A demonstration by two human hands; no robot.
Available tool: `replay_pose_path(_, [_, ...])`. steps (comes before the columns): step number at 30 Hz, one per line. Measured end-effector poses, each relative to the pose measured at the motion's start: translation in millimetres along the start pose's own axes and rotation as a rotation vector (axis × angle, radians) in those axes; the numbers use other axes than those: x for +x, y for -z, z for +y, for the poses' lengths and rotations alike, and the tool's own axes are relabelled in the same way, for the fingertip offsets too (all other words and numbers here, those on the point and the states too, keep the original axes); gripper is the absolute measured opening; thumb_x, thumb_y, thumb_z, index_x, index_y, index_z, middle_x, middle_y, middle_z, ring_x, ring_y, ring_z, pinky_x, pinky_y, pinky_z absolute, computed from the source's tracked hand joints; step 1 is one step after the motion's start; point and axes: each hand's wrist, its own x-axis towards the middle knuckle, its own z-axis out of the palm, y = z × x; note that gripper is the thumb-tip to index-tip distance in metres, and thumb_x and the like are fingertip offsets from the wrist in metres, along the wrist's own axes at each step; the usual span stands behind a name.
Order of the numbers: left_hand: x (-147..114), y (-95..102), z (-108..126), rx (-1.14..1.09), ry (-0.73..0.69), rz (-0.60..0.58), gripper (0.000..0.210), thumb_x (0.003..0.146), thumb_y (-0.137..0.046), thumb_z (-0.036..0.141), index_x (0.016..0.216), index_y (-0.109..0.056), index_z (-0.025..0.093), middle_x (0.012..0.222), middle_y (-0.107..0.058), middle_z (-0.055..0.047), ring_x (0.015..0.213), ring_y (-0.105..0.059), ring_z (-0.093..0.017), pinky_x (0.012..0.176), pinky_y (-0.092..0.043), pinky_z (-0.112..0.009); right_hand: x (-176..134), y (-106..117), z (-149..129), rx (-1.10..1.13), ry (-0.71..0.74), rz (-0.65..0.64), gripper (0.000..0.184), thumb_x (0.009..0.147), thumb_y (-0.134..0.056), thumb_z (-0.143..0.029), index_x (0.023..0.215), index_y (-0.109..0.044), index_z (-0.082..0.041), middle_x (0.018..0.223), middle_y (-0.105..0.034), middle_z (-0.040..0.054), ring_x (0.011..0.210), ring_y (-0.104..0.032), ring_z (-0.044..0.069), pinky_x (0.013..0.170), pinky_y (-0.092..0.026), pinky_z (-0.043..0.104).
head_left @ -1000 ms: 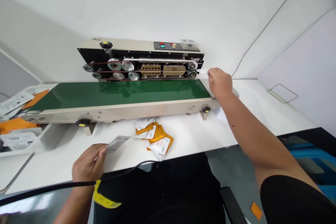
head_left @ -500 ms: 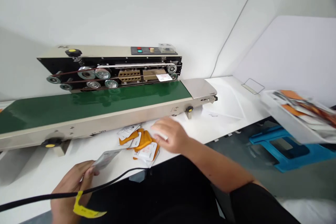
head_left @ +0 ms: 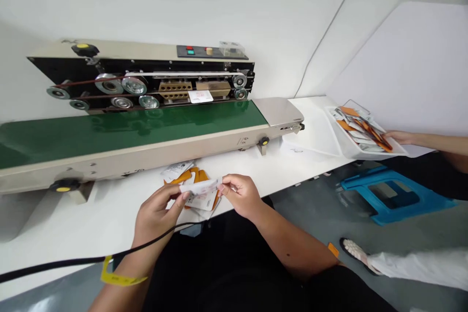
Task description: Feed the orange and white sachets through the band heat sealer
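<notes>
A small white sachet [head_left: 202, 187] is stretched between my two hands above the table's front edge. My left hand [head_left: 159, 209] pinches its left end with thumb and fingers. At the opposite end, my right hand [head_left: 241, 196] grips the corner, fingers closed. Directly below lies a loose pile of white and orange sachets [head_left: 177, 171], partly covered by the held one and my fingers. Behind the pile runs the green conveyor belt [head_left: 157, 129] of a band sealing machine [head_left: 215, 66]. Another sachet [head_left: 200, 97] sticks out of the machine's sealing slot, over the belt.
On the table's right end is a clear plastic bin [head_left: 360, 153] full of sachets, with another person's hand [head_left: 398, 137] at its side. A blue stool [head_left: 395, 195] stands on the floor below. A black cable [head_left: 73, 264] crosses over my left wrist.
My left hand has moved right and up with its sachet, and my right hand now holds the other end. The sachet in the machine has travelled left. The bin has moved left onto the table.
</notes>
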Motion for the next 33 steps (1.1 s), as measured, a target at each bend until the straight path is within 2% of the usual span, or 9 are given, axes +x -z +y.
replay_pose_path(3, [1,-3.3,6,-0.044,0.095,-0.042,0.026,0.096,-0.064,0.042,0.085,-0.07,0.019,0.077,-0.072,-0.001,0.068,-0.066,-0.015,0.062,-0.052,-0.025,-5,9,-2,0.033,-0.023,-0.039,0.016,0.092,-0.07,-0.04,0.094,-0.077,-0.026,0.083,-0.072,0.0016,0.075,-0.067,0.02,0.071,-0.054,0.034])
replay_pose_path(7, [7,-3.4,24,-0.077,0.062,-0.154,0.026,0.098,-0.062,0.038,0.084,-0.072,0.018,0.076,-0.072,-0.002,0.068,-0.064,-0.014,0.063,-0.051,-0.024,-7,19,-7,0.049,-0.051,0.006,0.03,0.088,-0.075,-0.038,0.115,-0.076,-0.025,0.073,-0.065,-0.0015,0.065,-0.059,0.014,0.064,-0.051,0.028])
replay_pose_path(11, [10,-3.7,32,-0.074,-0.007,-0.177,0.02,0.1,-0.06,0.032,0.095,-0.075,0.02,0.08,-0.073,-0.001,0.068,-0.063,-0.013,0.065,-0.051,-0.023,-8,20,-8,-0.069,-0.119,-0.185,0.021,0.091,-0.072,-0.041,0.102,-0.078,-0.024,0.07,-0.066,-0.0008,0.061,-0.059,0.015,0.057,-0.048,0.027])
replay_pose_path(14, [7,2.2,21,-0.026,-0.045,-0.143,0.02,0.101,-0.059,0.031,0.107,-0.075,0.021,0.087,-0.075,-0.002,0.072,-0.066,-0.013,0.067,-0.053,-0.024,-3,31,-12,-0.141,-0.11,-0.197,0.018,0.091,-0.071,-0.041,0.095,-0.077,-0.024,0.065,-0.065,-0.0013,0.057,-0.059,0.015,0.053,-0.047,0.027])
replay_pose_path(16, [5,10.0,1,0.072,-0.062,-0.104,0.025,0.102,-0.057,0.032,0.118,-0.072,0.021,0.095,-0.076,-0.005,0.08,-0.069,-0.016,0.071,-0.055,-0.026,12,52,-19,-0.136,-0.086,-0.075,0.018,0.088,-0.074,-0.04,0.095,-0.076,-0.024,0.067,-0.067,-0.0008,0.054,-0.059,0.014,0.05,-0.048,0.026])
replay_pose_path(21, [10,25.9,-63,0.289,-0.165,-0.113,0.027,0.102,-0.056,0.038,0.115,-0.072,0.021,0.112,-0.075,-0.01,0.107,-0.07,-0.025,0.1,-0.055,-0.04,89,143,-47,-0.037,0.028,0.535,0.022,0.083,-0.075,-0.029,0.104,-0.073,-0.021,0.066,-0.066,-0.0003,0.047,-0.053,0.01,0.042,-0.042,0.021])
replay_pose_path(23, [13,25.8,-77,0.273,-0.13,-0.161,0.034,0.103,-0.055,0.043,0.123,-0.069,0.019,0.124,-0.072,-0.012,0.117,-0.067,-0.027,0.107,-0.053,-0.044,123,173,-58,-0.013,0.001,0.623,0.02,0.083,-0.071,-0.019,0.103,-0.074,-0.017,0.062,-0.064,0.0009,0.046,-0.052,0.01,0.041,-0.039,0.019])
replay_pose_path(25, [14,22.6,-84,0.271,-0.081,-0.209,0.043,0.103,-0.053,0.048,0.133,-0.064,0.019,0.137,-0.067,-0.013,0.129,-0.062,-0.03,0.113,-0.049,-0.049,151,186,-65,0.006,-0.09,0.615,0.015,0.083,-0.066,-0.011,0.096,-0.074,-0.013,0.058,-0.063,0.0027,0.045,-0.052,0.009,0.04,-0.038,0.018])
replay_pose_path(33, [16,17.7,-82,0.298,-0.01,-0.378,0.064,0.098,-0.055,0.059,0.153,-0.05,0.025,0.157,-0.054,-0.01,0.143,-0.051,-0.034,0.12,-0.043,-0.053,213,152,-63,0.079,-0.307,0.445,0.01,0.083,-0.068,-0.006,0.091,-0.065,-0.012,0.06,-0.061,0.0009,0.046,-0.054,0.008,0.042,-0.044,0.016])
